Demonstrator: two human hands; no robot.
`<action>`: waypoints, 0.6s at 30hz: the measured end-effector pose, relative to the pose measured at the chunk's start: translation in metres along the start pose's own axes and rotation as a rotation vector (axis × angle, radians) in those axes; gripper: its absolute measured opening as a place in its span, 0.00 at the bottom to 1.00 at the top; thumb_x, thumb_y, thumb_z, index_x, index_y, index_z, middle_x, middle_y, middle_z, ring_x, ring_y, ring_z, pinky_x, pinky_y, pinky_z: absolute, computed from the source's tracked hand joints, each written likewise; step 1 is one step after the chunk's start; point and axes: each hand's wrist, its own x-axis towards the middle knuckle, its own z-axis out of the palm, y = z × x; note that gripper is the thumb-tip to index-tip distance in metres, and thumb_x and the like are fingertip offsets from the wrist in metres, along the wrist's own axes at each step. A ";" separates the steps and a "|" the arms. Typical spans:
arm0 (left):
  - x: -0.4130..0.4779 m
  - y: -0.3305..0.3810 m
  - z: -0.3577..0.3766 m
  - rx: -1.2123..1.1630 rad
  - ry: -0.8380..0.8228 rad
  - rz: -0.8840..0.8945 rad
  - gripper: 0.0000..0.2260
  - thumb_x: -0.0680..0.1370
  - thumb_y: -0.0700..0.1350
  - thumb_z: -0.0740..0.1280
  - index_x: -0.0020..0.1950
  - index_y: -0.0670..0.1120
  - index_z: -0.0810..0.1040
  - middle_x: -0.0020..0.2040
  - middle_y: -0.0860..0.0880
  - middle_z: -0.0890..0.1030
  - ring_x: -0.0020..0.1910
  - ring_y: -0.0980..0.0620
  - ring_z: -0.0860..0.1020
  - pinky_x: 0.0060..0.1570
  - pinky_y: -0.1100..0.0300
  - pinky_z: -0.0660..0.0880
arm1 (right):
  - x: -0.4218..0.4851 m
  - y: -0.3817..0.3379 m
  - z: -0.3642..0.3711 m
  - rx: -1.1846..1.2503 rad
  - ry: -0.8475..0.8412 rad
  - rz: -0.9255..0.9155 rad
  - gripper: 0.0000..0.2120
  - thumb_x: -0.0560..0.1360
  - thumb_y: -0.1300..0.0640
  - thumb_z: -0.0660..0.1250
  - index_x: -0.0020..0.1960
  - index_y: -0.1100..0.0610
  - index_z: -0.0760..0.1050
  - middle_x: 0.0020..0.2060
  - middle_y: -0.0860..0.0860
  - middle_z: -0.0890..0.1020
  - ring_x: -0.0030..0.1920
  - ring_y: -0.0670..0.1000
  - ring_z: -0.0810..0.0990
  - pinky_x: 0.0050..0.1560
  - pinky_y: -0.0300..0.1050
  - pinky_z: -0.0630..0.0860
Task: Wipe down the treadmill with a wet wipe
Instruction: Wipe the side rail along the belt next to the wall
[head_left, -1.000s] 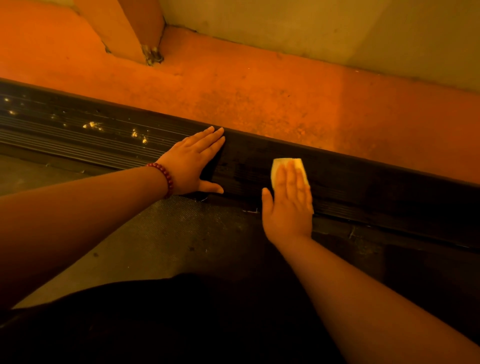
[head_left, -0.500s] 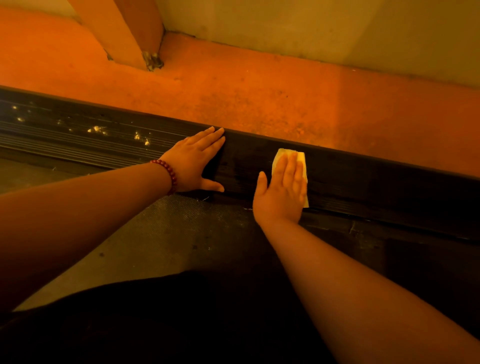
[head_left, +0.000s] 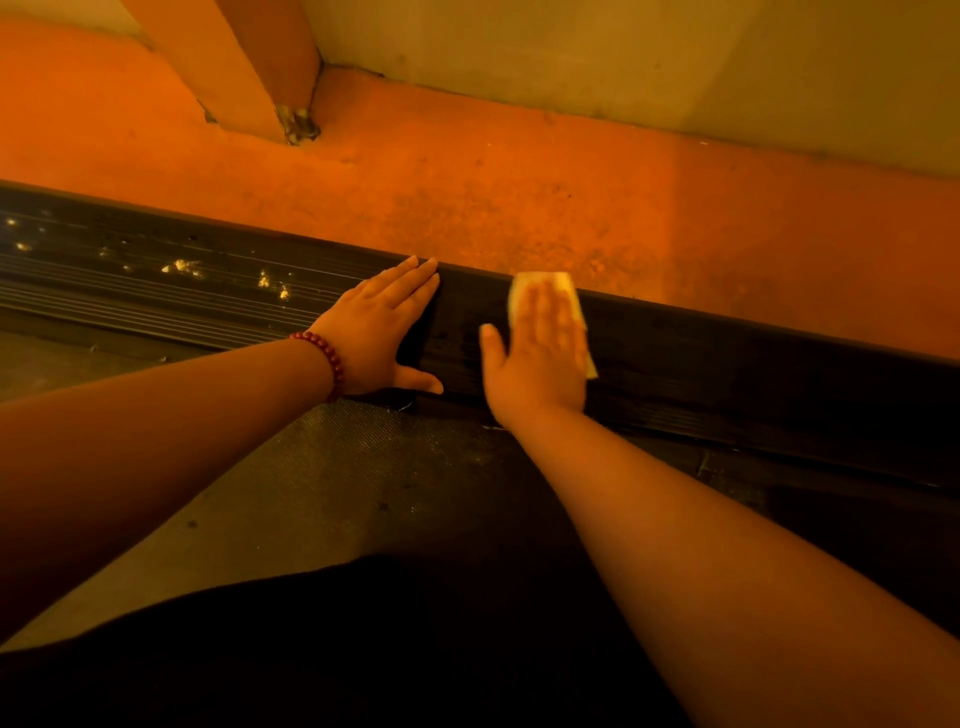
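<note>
- I see the left hand (head_left: 379, 338) lying flat on the treadmill's dark ribbed rail (head_left: 727, 364), fingers straight and close together, thumb spread toward the right hand. It holds nothing.
- A beaded bracelet (head_left: 327, 358) sits on the left wrist.
- The right hand (head_left: 537, 353) is just beside the left on the same rail, palm down, fingers straight, thumb out. It presses the wipe (head_left: 563, 286) flat against the rail.
- The wipe is pale and folded. It lies under the right fingers and shows past the fingertips and along the outer edge of the hand. The fingers are blurred.
- Beyond the left hand, pale specks (head_left: 182, 266) lie on the rail.
- The belt (head_left: 337, 478) lies below both wrists, on my side of the rail.
- Past the fingertips, across the rail, I see orange floor (head_left: 519, 208), then a post (head_left: 244, 67) and a wall (head_left: 623, 62).
</note>
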 end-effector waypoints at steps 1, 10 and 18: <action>0.000 0.000 0.000 -0.003 0.006 0.005 0.53 0.67 0.71 0.63 0.78 0.46 0.40 0.78 0.52 0.37 0.77 0.52 0.39 0.73 0.50 0.46 | 0.002 -0.009 0.000 -0.012 -0.020 -0.105 0.32 0.82 0.41 0.43 0.78 0.55 0.34 0.77 0.52 0.37 0.77 0.52 0.35 0.72 0.47 0.32; 0.000 -0.008 0.001 0.039 0.054 0.057 0.54 0.63 0.76 0.54 0.78 0.46 0.42 0.78 0.50 0.41 0.77 0.51 0.40 0.72 0.51 0.44 | -0.004 0.026 -0.005 -0.050 0.069 0.095 0.31 0.82 0.42 0.43 0.78 0.56 0.36 0.78 0.53 0.40 0.77 0.52 0.37 0.75 0.49 0.36; -0.002 -0.030 0.001 0.080 0.040 0.059 0.57 0.60 0.78 0.51 0.78 0.45 0.41 0.78 0.48 0.41 0.75 0.52 0.38 0.71 0.53 0.38 | 0.011 -0.003 0.000 -0.062 0.017 -0.195 0.31 0.82 0.41 0.43 0.78 0.54 0.37 0.78 0.52 0.39 0.77 0.50 0.36 0.74 0.46 0.33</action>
